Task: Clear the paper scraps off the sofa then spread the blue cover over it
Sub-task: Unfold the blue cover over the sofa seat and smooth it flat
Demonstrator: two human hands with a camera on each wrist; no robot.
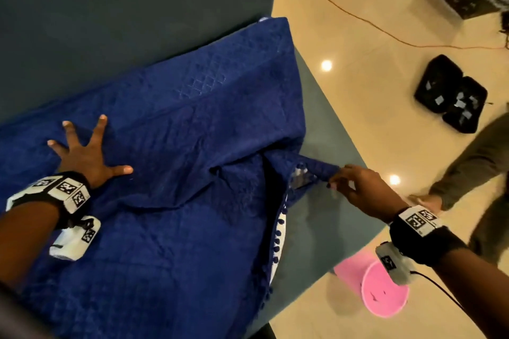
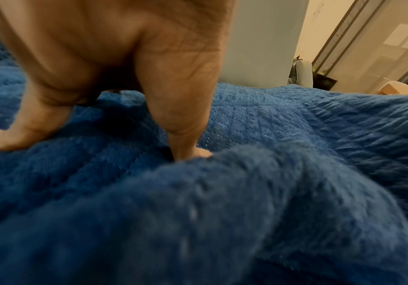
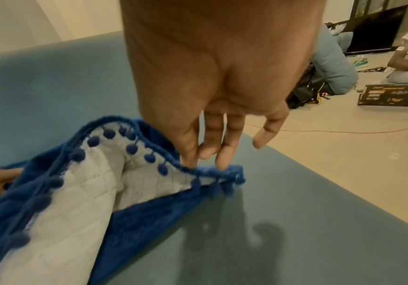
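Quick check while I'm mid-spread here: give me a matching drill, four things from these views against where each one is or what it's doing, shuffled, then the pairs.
Things:
1. left hand
2. right hand
3. pink bin
4. black case

States:
A. lies open on the floor, far side
B. pinches the pom-pom edge of the blue cover
C. stands on the floor beside the sofa
D. presses flat on the cover, fingers spread

Pairs: 1-D, 2-B, 3-C, 4-A
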